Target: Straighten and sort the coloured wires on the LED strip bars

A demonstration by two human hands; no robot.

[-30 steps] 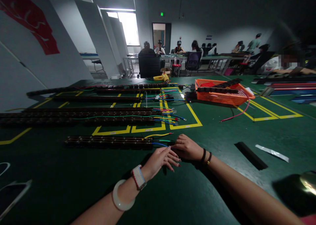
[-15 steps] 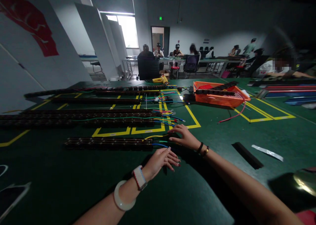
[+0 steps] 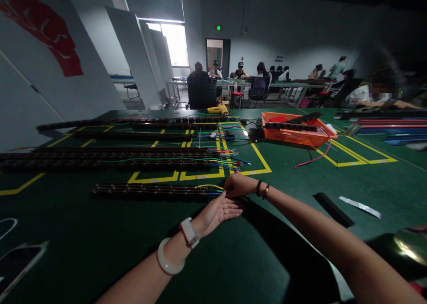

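The black segmented strip (image 3: pixel 150 191) lies flat on the green desk (image 3: pixel 100 246), stretching away to the left of both hands, with its wired end closest to them. From that end a yellow wire (image 3: pixel 208 186) arches and a blue wire (image 3: pixel 215 193) runs rightward to the fingers. The right hand (image 3: pixel 238 184) is at the wires' far ends, its fingers curled inward; the fingertips are partly hidden, so whether they pinch a wire cannot be told. Just on the near side, the left hand (image 3: pixel 218 212) is spread palm up, fingers pointing right, its thumb raised close to the right hand's fingertips.

Beyond the strip, several similar dark strips (image 3: pixel 110 157) lie side by side, colored wires at their right ends, near yellow tape markings (image 3: pixel 258 172). Farther back are a yellow heat gun (image 3: pixel 218 109) and an orange plastic basket (image 3: pixel 296 137) with dark segmented pieces (image 3: pixel 293 126) across it. Well to the right of the hands, a flat black piece (image 3: pixel 333 209) lies near a shiny whitish strip (image 3: pixel 359 207).
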